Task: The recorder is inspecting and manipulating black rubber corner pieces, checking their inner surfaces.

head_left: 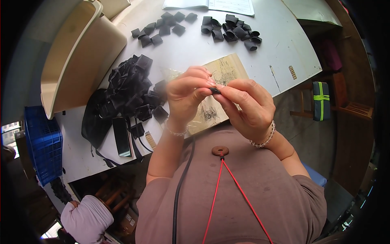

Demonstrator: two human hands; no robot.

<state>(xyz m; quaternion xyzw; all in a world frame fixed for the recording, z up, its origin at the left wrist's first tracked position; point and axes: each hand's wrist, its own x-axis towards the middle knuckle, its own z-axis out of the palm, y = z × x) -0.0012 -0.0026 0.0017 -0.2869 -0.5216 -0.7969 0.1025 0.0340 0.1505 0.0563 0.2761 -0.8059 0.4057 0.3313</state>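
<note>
Between my two hands, above a worn yellowish board (234,65), is a small black folded piece (215,91), perhaps fabric. My left hand (186,86) pinches it from the left with thumb and fingertips. From the other side my right hand (251,101) grips it between thumb and forefinger. Most of the piece is hidden by my fingers. A big heap of similar black pieces (132,83) lies left of my left hand. Farther back are a loose spread of flat black squares (164,30) and a cluster of looped black pieces (230,29).
A beige bin (83,57) lies tipped at the table's left, with a blue crate (44,142) beyond the edge. A phone (122,137) rests below the heap near black straps. At the back lies an open notebook (231,6). Another person's sleeve (90,219) shows at lower left.
</note>
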